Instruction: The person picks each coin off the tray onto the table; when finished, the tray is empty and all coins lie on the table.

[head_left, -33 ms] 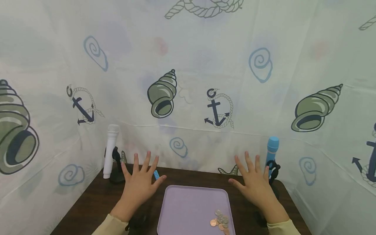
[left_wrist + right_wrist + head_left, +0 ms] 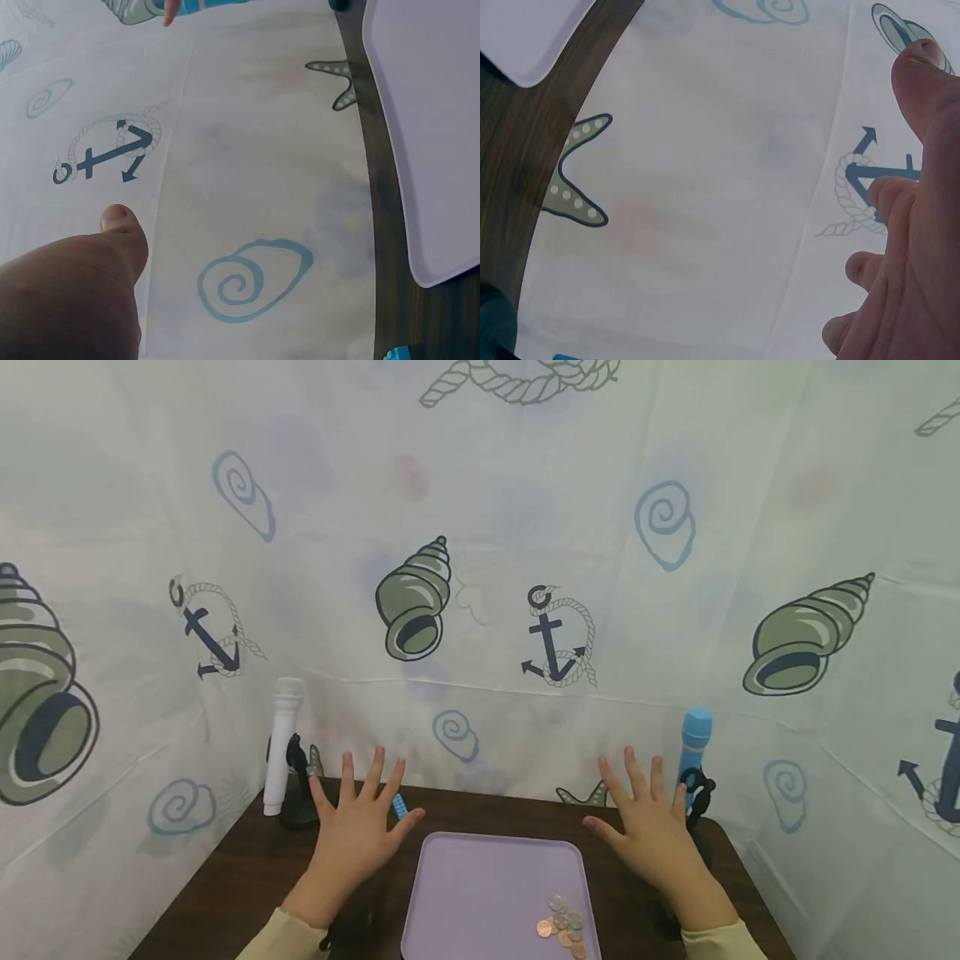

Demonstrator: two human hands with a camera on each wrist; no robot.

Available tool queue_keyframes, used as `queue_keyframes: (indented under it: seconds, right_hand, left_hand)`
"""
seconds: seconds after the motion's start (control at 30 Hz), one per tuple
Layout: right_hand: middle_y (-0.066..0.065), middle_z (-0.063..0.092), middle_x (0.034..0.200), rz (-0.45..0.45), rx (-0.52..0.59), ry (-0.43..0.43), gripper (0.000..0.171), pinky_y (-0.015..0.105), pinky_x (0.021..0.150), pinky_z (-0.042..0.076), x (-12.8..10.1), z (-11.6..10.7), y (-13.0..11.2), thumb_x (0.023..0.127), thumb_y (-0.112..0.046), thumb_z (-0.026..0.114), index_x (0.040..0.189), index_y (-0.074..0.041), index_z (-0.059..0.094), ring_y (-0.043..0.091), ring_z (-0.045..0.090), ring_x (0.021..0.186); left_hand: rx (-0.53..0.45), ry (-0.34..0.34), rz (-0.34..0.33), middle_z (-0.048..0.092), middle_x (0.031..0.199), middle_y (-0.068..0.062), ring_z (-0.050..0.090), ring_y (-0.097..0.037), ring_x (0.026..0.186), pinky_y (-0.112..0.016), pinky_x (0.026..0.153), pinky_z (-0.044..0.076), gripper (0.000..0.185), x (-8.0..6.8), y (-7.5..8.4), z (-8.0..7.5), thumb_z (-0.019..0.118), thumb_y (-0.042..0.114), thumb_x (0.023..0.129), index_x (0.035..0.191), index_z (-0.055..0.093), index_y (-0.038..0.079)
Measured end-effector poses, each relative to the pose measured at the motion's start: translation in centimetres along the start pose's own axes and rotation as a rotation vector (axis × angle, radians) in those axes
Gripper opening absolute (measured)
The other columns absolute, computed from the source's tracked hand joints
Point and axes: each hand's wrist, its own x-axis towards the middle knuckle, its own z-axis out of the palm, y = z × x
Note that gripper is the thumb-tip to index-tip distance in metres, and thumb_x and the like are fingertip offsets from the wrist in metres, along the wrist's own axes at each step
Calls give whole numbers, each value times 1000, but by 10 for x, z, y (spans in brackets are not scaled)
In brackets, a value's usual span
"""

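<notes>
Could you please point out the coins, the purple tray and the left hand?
Coins (image 2: 564,923): head view, middle of the pile.
Purple tray (image 2: 487,893): head view, bare flat surface.
Left hand (image 2: 357,833): head view, back of hand.

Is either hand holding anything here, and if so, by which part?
Nothing is held: the left hand and right hand are both open, fingers spread, on either side of the purple tray.
</notes>
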Motion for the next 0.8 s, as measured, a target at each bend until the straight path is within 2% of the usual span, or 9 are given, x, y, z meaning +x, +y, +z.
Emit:
queue_keyframes:
  seconds: [0.27,0.43,0.6,0.8]
  right_hand:
    - [20,7,184,9,31,-6,99,95,117,-2,-8,8,-1,97,-82,54,176,-33,20,62,-4,165]
    - [19,6,185,7,55,-27,98,95,117,0,-11,8,-4,98,-82,53,176,-34,18,61,-4,166]
    - [19,8,185,-1,61,-14,97,95,118,3,-15,9,-7,98,-80,55,176,-35,18,60,-2,166]
    - [19,5,185,10,120,-25,96,90,123,-3,-25,20,-15,99,-78,56,176,-37,16,58,-5,167]
  left_hand:
    - [-34,-10,-13,13,185,-10,0,-55,168,-87,119,-20,96,-8,-3,2,38,89,99,173,31,30]
    - [-47,-19,-26,15,185,-10,1,-54,169,-89,121,-16,95,-14,-6,9,38,89,98,173,31,30]
    - [-79,-32,-27,11,185,-8,0,-52,169,-88,123,-10,95,-21,-8,20,37,89,99,175,25,32]
    - [-167,-66,-54,14,184,-12,2,-53,169,-83,127,-12,93,-37,-8,39,40,85,101,174,28,28]
